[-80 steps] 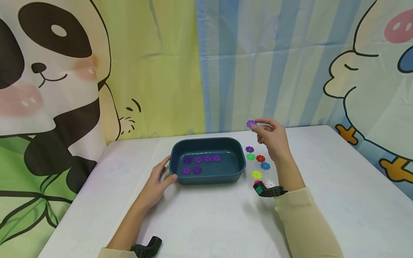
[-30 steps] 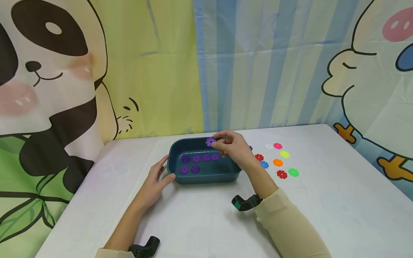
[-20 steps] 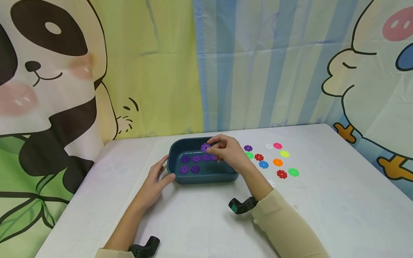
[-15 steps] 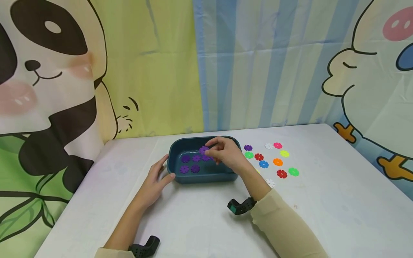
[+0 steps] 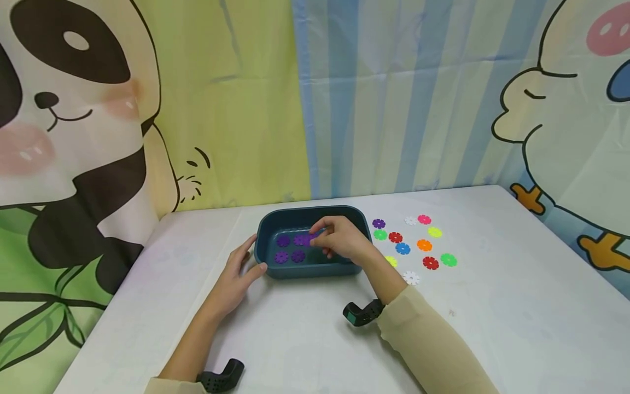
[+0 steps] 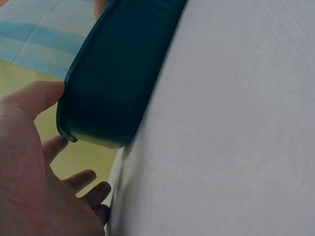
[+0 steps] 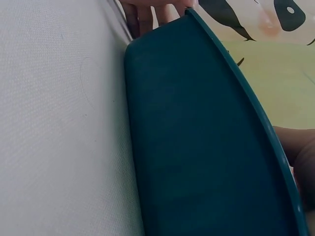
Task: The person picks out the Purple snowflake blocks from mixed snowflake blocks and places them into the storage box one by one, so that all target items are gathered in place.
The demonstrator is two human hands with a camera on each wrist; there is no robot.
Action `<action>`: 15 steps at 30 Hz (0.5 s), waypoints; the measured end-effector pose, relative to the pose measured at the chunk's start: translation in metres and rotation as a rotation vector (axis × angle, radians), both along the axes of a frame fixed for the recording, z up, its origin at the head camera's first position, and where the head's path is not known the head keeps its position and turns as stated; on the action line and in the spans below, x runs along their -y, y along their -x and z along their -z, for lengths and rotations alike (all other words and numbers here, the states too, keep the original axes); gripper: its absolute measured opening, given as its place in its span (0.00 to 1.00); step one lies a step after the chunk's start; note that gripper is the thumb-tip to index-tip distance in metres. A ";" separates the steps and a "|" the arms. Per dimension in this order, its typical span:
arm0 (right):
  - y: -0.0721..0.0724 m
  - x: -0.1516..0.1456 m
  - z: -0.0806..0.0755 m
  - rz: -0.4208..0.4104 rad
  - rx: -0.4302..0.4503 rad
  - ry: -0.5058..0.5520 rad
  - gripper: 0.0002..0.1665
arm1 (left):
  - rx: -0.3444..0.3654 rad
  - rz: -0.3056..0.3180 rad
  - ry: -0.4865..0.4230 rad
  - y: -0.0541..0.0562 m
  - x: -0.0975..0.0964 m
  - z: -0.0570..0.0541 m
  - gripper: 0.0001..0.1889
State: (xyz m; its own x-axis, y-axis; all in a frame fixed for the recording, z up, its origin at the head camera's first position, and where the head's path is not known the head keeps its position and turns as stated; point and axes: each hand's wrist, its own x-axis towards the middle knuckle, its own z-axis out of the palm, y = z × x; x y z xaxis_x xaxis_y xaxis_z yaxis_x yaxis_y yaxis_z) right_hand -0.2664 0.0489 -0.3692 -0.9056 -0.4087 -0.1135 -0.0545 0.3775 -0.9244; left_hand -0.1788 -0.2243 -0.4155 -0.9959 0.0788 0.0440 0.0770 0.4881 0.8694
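Observation:
My left hand (image 5: 233, 282) is at the left end of a dark teal basin (image 5: 315, 270). Its thumb touches the rim near the front corner and its extended fingers lie along the end wall; in the left wrist view the lower fingers (image 6: 81, 179) spread free of it. Reaching inside the basin, my right hand (image 5: 339, 238) pinches a purple snowflake disc (image 5: 308, 240) by thumb and forefinger, low over the floor and partly hidden. Other purple discs (image 5: 281, 257) lie flat there in two rows; the hand covers some. In the right wrist view the basin wall (image 7: 197, 128) hides the fingertips.
Right of the basin, loose snowflake discs lie on the white tablecloth (image 5: 295, 334): purple (image 5: 378, 223), red (image 5: 395, 237), blue (image 5: 402, 248), orange (image 5: 424, 245), green (image 5: 448, 259) and several more. A printed curtain (image 5: 236, 109) hangs behind the table.
My right hand has carried a purple disc from above the table at the right, leftward over the rim and down into the basin. The left hand keeps its place at the basin's end.

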 end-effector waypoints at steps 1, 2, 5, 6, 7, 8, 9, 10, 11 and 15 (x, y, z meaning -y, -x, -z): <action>0.000 0.000 0.000 0.000 0.005 -0.010 0.16 | -0.002 0.001 -0.002 0.000 0.000 0.000 0.38; 0.000 0.001 0.000 0.001 0.010 -0.022 0.15 | -0.004 0.002 -0.002 0.000 0.000 0.000 0.38; -0.002 0.002 -0.001 0.010 0.022 -0.060 0.14 | -0.010 0.005 -0.009 0.000 0.000 0.001 0.38; -0.002 0.003 -0.001 0.015 0.026 -0.072 0.13 | -0.010 0.005 -0.007 0.001 0.001 0.001 0.38; -0.002 0.004 0.000 0.018 0.029 -0.086 0.13 | -0.009 0.005 -0.006 0.001 0.001 0.001 0.38; -0.002 0.004 0.000 0.021 0.029 -0.100 0.12 | -0.007 0.004 -0.005 0.001 0.001 0.001 0.38; -0.002 0.005 0.001 0.026 0.030 -0.111 0.12 | -0.006 0.004 -0.004 0.001 0.001 0.001 0.38; -0.002 0.005 0.001 0.030 0.030 -0.124 0.11 | -0.004 0.004 -0.002 0.001 0.001 0.001 0.38; -0.001 0.006 0.002 0.034 0.029 -0.136 0.11 | -0.003 0.005 0.000 0.001 0.001 0.001 0.38; 0.000 0.009 0.003 0.042 0.017 -0.181 0.09 | -0.002 0.002 0.003 0.000 0.001 0.001 0.38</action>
State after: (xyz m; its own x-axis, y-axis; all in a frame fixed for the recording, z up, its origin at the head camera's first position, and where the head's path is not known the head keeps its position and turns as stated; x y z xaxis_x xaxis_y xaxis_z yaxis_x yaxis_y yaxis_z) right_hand -0.2668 0.0403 -0.3717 -0.9187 -0.3420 -0.1977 -0.0197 0.5395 -0.8418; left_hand -0.1792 -0.2255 -0.4168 -0.9957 0.0813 0.0455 0.0797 0.4901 0.8680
